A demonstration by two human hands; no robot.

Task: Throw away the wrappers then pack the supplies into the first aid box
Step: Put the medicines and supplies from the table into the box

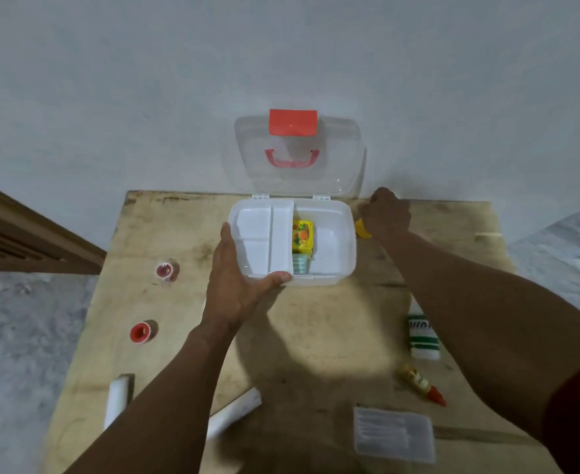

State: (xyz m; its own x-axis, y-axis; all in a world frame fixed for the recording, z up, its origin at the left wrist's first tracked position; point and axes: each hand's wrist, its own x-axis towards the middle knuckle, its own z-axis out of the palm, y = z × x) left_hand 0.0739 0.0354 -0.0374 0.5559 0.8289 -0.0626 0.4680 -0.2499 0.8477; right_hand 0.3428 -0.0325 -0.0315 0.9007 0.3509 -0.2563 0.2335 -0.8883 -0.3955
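Note:
The white first aid box [336,268] stands open at the back of the wooden table [316,336], its clear lid [343,165] leaning on the wall. Inside lie a yellow carton [302,238] and a pale green packet [300,263] beside a white divider tray [259,241]. My left hand [237,285] grips the box's front left corner. My right hand [386,212] is closed on a yellow item [362,229] just right of the box.
Two red tape rolls [165,269] [140,332] lie at the left. Two white rolls [119,398] [237,410] sit near the front. On the right are a green-and-white bottle [422,338], a small red-capped tube [422,386] and a clear flat packet [393,434].

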